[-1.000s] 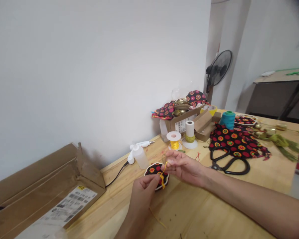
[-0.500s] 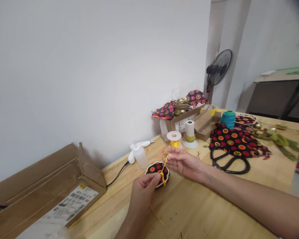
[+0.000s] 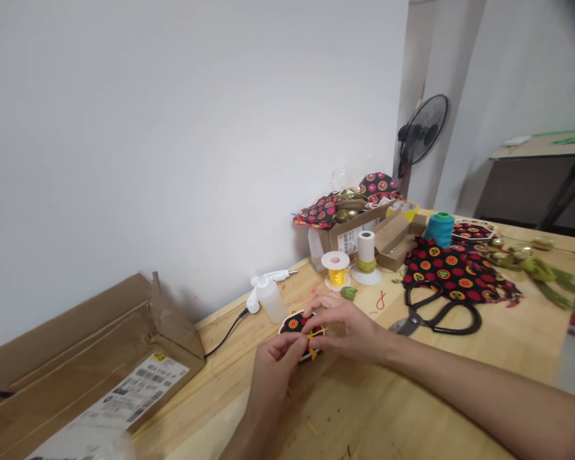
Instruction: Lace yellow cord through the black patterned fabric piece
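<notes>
A small black fabric piece (image 3: 293, 324) with a red and orange pattern and a pale edging lies on the table, partly covered by my hands. Yellow cord (image 3: 312, 350) hangs over its near right edge. With thumb and forefinger pinched, my left hand (image 3: 278, 365) holds the cord at that edge. My right hand (image 3: 344, 327) reaches over the piece from the right, its fingertips beside the left ones at a short yellow end of the cord. Whether the right fingers close fully on it is partly hidden.
Black-handled scissors (image 3: 436, 313) lie to the right by patterned cloth (image 3: 448, 271). Behind stand a yellow cord spool (image 3: 336, 276), a white spool (image 3: 365, 246), a teal thread cone (image 3: 439, 230) and a translucent bottle (image 3: 270, 300). An open cardboard box (image 3: 179, 332) is at the left.
My right hand has moved left and down from the raised cord end to my left fingertips. The green tuft and scissor blades behind it now show. My left hand stays in place.
</notes>
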`<state>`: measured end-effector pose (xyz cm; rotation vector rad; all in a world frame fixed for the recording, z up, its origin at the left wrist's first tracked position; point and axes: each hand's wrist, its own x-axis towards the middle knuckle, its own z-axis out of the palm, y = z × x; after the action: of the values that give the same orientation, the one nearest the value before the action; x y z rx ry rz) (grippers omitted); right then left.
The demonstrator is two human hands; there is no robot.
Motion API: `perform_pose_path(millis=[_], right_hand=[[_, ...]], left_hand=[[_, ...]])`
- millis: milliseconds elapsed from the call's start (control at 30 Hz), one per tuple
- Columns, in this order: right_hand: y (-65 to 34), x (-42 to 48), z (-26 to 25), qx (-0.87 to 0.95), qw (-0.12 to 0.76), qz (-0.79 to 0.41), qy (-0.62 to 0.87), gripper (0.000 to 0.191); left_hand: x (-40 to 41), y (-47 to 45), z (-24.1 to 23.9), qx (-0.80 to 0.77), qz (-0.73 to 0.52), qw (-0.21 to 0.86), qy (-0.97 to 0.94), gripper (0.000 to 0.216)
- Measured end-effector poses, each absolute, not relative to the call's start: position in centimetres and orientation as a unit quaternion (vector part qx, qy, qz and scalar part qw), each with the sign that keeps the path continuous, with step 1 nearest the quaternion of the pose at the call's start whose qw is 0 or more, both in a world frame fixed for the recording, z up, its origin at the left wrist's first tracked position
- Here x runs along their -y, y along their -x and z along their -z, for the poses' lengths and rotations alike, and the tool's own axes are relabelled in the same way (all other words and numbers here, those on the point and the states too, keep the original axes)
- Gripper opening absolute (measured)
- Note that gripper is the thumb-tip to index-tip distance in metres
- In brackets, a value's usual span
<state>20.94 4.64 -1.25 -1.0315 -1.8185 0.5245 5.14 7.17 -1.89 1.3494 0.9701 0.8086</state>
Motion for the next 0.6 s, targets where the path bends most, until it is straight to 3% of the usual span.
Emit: perform_pose_path(millis=[300,600], right_hand=[[-20.47,-4.69,1.48,0.712,0.503,-0.207,0.445,0.008],[-20.25,-4.64,2.09,0.517,0.497,-0.517,0.468,0.011]], left_hand=[[-7.07,-5.20,1.59,-0.402,-0.322,0.624,-0.588,0.017],[-7.32,-5.03,2.08,-0.427,-0.313,0.599,-0.601,0.012]])
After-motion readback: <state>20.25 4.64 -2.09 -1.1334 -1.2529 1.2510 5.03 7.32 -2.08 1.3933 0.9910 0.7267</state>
